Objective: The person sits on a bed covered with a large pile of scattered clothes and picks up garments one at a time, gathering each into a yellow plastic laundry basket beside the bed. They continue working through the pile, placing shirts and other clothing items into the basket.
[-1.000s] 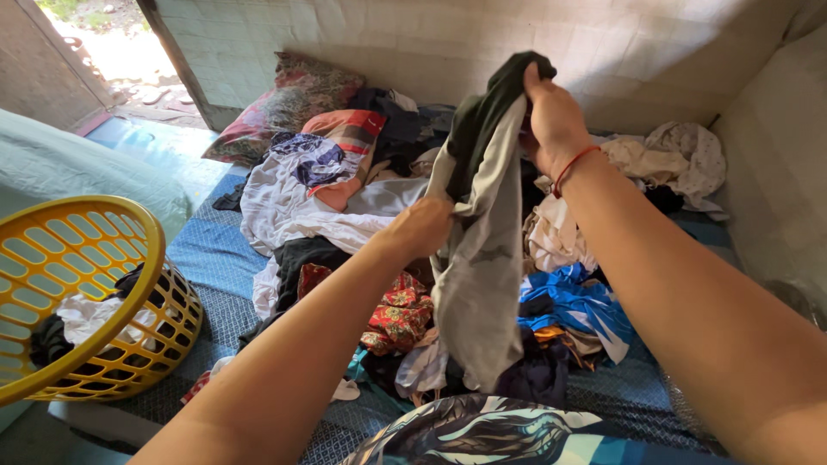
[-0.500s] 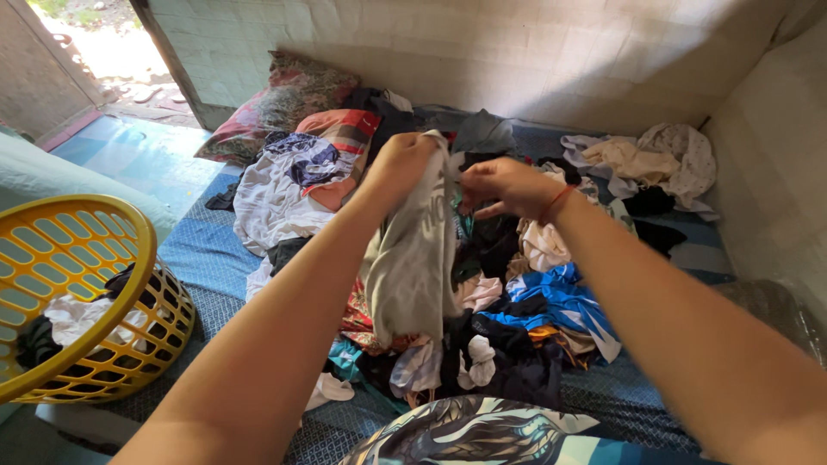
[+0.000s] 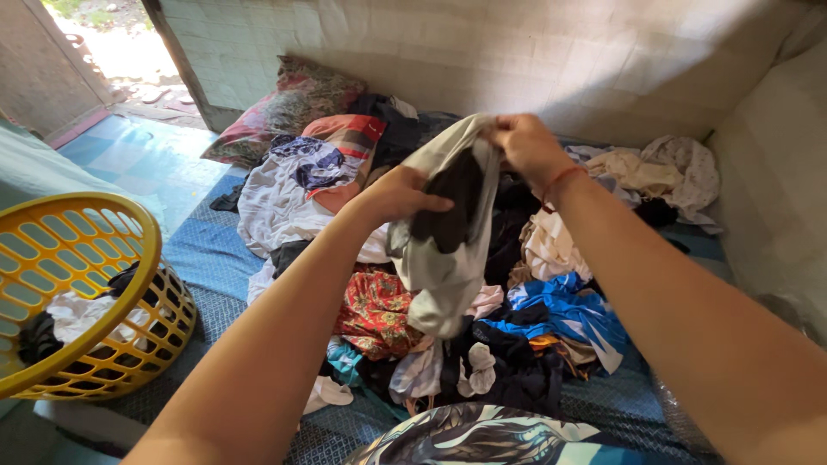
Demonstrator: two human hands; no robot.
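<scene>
Both my hands hold a grey and black garment point(image 3: 448, 241) up over a pile of mixed clothes point(image 3: 482, 336) on a blue mat. My left hand point(image 3: 401, 194) grips the garment's left side, and my right hand point(image 3: 525, 146) pinches its top edge near the wall. A red thread band circles my right wrist. The garment hangs bunched between the hands, its lower end above a red patterned cloth point(image 3: 375, 310) and a blue cloth point(image 3: 564, 314).
A yellow plastic laundry basket point(image 3: 77, 258) with a few clothes inside stands at the left. Patterned pillows point(image 3: 293, 103) lie against the tiled wall. An open doorway point(image 3: 95, 43) is at the top left. A patterned fabric point(image 3: 482, 435) lies nearest me.
My right hand came down from high up to level with the left. The garment, first hanging long, is now gathered shorter between both hands.
</scene>
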